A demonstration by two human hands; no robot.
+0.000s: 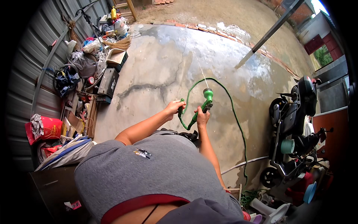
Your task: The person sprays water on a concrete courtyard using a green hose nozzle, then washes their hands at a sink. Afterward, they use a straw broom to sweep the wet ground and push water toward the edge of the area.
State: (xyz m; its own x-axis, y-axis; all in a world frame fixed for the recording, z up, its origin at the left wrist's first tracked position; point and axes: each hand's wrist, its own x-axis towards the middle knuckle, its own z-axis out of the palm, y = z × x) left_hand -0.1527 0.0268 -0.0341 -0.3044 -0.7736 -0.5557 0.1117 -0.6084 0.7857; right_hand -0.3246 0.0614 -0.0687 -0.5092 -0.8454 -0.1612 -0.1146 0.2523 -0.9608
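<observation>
My right hand (202,116) is closed around the handle of a green hose spray nozzle (208,94), whose head points away from me. A thin jet of water (202,71) leaves it toward the concrete floor (148,67), parts of which look wet. My left hand (175,108) grips the green fabric-covered hose (231,99) to the left of the nozzle. From there the hose dips to the nozzle's lower end; another stretch arcs beyond the nozzle and runs down the right side to a bundle near the bottom.
Bags, a broom (119,44), a black case (108,82) and boxes line the metal wall at left. An electric scooter (291,117) stands at right. A metal post (268,35) rises near the brick edging (221,33). A pale hose (246,162) crosses the floor at lower right.
</observation>
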